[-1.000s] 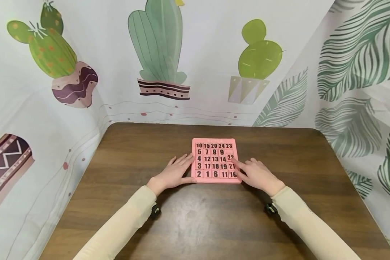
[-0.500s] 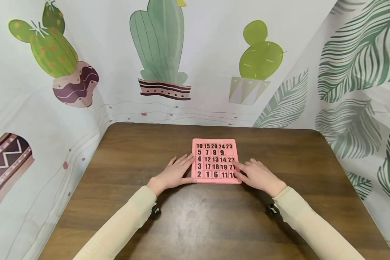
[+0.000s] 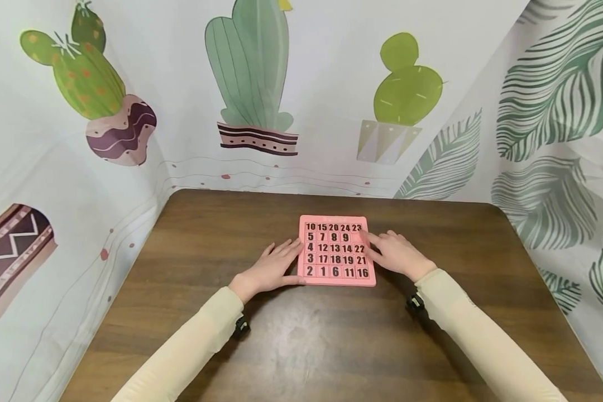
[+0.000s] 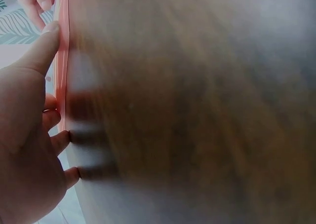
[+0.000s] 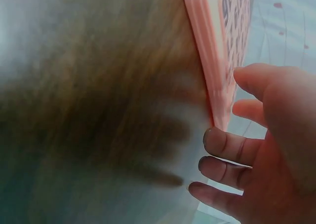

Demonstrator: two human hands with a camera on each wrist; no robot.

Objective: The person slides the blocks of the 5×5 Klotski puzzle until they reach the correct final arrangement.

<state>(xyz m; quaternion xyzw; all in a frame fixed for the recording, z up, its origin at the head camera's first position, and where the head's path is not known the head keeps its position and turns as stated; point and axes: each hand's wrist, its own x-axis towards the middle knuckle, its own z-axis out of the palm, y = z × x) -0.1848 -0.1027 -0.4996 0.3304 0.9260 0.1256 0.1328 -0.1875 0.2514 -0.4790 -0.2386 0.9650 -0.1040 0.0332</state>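
A pink number slide puzzle lies flat on the table, its black-numbered tiles facing up. One gap shows at the right end of the second row, below tile 23 and above tile 22. My left hand rests against the puzzle's left side, fingers extended along the edge and thumb at the near left corner. On the opposite side, my right hand reaches over the right edge, index fingertip by the gap and thumb near tile 22. In the right wrist view its other fingers hang loosely beside the frame.
The brown wooden table extends around the puzzle on all sides. Behind it hangs a white cloth printed with cacti and leaves. A small dark device is strapped at each wrist, under light sleeves.
Tile 22 slid slightly toward me into line with its row. My right hand then moved away from me, up to the gap near tile 23. My left hand stays in place.
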